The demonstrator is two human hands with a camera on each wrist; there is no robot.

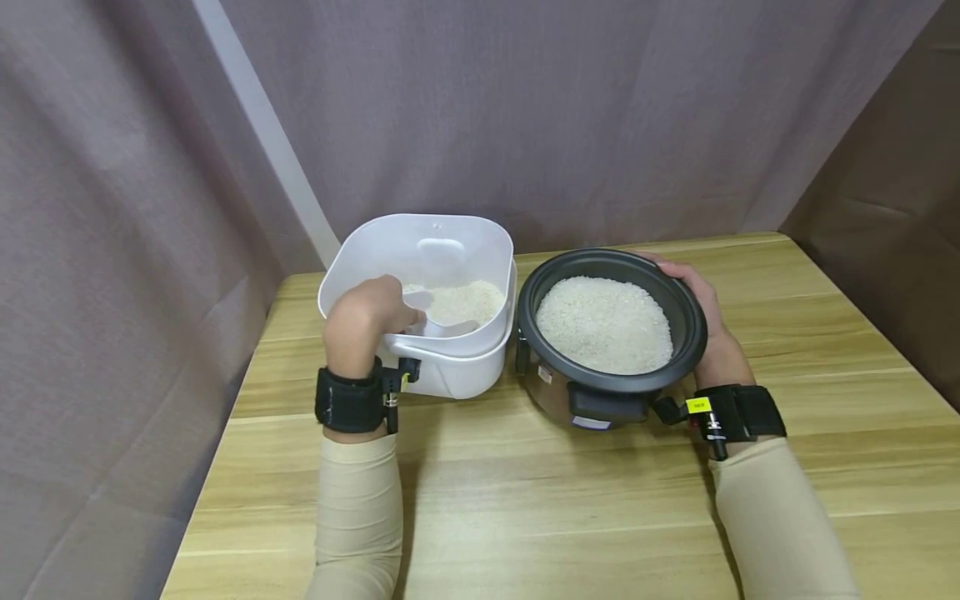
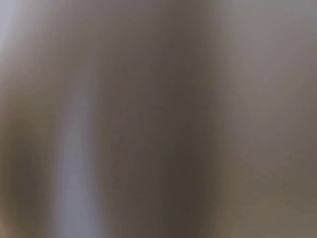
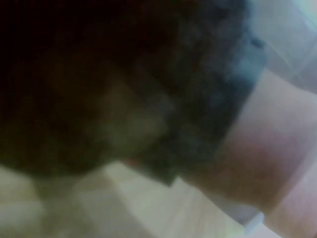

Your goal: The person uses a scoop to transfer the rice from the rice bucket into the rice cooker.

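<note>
**A:** Where are you in the work right now?

**B:** You're at the scooping step, as I read it. Your left hand [image 1: 369, 321] is down inside the white rice container [image 1: 420, 250], fingers curled round a small white scoop [image 1: 442, 321] that sits in the rice [image 1: 468, 300] left in the bin. Your right hand [image 1: 708, 321] is wrapped round the far right rim of the dark inner pot [image 1: 540, 287], holding it steady on the wooden table [image 1: 525, 500].

**A:** And the pot itself?

**B:** It stands upright just beside the container, almost touching it, and already holds a broad, level bed of rice [image 1: 603, 325]. The container's stock looks low by comparison, so my guess is you're well along.

**A:** What does the next move ask of you?

**B:** Probably a lift and a short carry to your right. You'd want to keep the scoop level as it clears the container's wall, then tip it over the middle of the pot, not the near rim, or grains could spill into the gap between the two. Keep your right hand's hold so the pot doesn't slide.

**A:** Do the wrist cameras help?

**B:** No. Both are blurred, so only the head view tells you anything.
</note>
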